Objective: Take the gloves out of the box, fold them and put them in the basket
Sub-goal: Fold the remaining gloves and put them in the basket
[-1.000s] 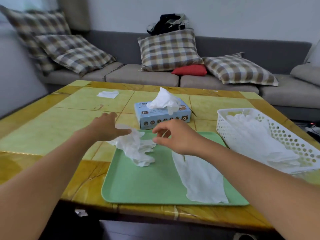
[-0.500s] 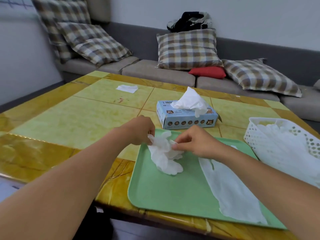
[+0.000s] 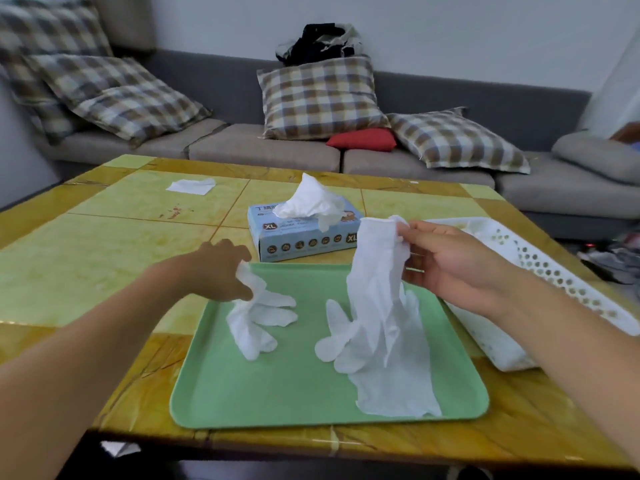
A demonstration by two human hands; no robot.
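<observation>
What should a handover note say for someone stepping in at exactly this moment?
Left hand pinches the cuff of a crumpled glove on the green tray.
Right hand holds a second glove up by its cuff, fingers trailing onto a flat glove lying on the tray.
Glove box sits behind the tray, another glove sticking out of it.
White basket at right already holds gloves.
Left: fold the tray gloves, basket them, then continue with the box.
</observation>
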